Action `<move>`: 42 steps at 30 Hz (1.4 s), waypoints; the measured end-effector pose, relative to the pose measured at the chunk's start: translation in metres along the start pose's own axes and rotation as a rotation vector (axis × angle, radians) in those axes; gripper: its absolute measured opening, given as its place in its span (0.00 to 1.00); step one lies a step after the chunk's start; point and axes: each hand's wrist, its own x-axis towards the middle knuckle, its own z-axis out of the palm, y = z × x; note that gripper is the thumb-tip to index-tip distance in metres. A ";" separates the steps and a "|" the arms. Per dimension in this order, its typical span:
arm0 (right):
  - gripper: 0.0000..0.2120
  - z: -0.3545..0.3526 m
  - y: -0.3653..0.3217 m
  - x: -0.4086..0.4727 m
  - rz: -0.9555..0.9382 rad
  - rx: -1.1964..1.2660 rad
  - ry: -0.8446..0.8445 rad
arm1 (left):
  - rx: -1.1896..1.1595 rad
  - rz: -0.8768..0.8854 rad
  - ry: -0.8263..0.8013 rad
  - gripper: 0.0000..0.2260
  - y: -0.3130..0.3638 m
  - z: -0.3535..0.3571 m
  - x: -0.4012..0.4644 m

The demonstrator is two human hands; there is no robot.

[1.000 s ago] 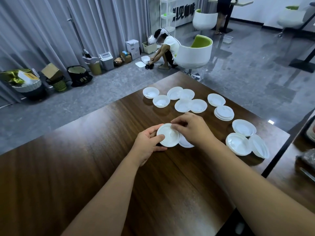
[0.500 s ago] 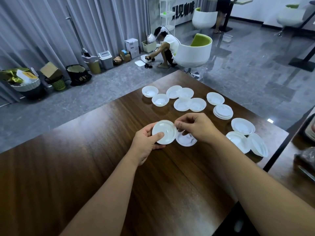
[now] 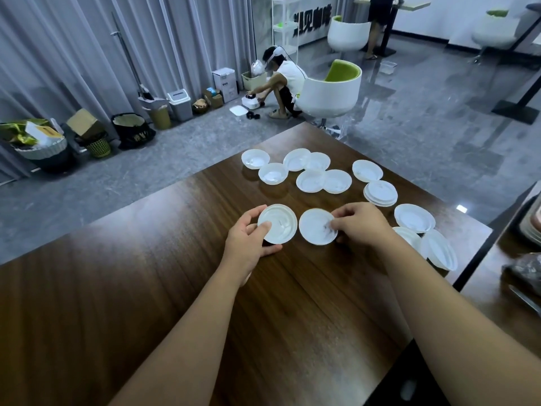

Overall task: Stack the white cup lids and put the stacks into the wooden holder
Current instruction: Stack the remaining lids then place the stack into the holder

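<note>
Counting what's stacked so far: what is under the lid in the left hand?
The left hand grips one lid by its rim. Below it only dark table shows. Its underside is hidden, so a nested second lid cannot be excluded.

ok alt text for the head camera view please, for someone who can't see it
A person's left hand and right hand each hold one white cup lid, left lid and right lid, side by side over a dark wooden table. More loose lids and a short stack lie beyond; no wooden holder shows.

Both arms reach forward. The left hand (image 3: 248, 240) and right hand (image 3: 358, 222) each pinch something with curled fingers.
</note>
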 end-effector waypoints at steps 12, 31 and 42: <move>0.03 0.046 -0.025 -0.004 -0.191 0.130 0.089 | -0.045 -0.031 -0.144 0.27 0.010 -0.005 -0.008; 0.11 0.040 -0.013 -0.010 -0.199 0.394 -0.170 | 0.066 -0.061 -0.160 0.14 0.009 0.003 0.003; 0.08 0.018 0.017 -0.026 -0.098 0.575 -0.083 | 0.116 -0.097 -0.239 0.12 0.009 0.043 -0.002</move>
